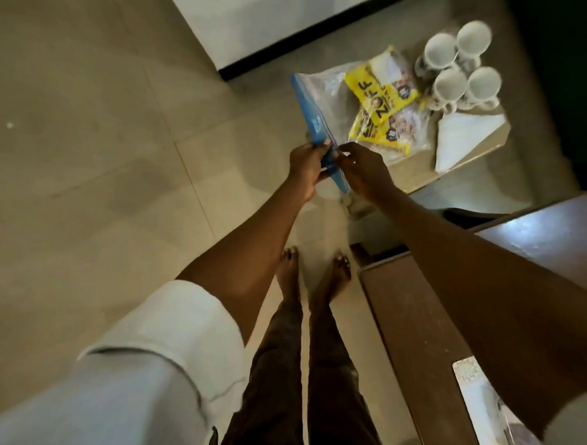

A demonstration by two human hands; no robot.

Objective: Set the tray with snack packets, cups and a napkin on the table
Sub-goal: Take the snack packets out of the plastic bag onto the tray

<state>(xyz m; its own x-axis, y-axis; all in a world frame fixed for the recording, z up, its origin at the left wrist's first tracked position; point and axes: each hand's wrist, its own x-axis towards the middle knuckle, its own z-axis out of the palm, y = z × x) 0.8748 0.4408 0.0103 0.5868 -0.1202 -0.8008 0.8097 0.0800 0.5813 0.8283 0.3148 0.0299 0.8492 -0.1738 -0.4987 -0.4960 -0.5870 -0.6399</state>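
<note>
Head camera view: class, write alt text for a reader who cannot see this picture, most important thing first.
Seen from above, a standing person's left hand and right hand hold the blue zip edge of a clear bag. Beyond it lie yellow snack packets, four white cups and a folded white napkin on a tray. A brown wooden table stands at right.

both hands [335,165] grip a clear bag's blue edge [318,122].

Glossy clear plastic bag [328,89], 4 glazed ceramic cups [458,66], polished wooden table [415,328].
</note>
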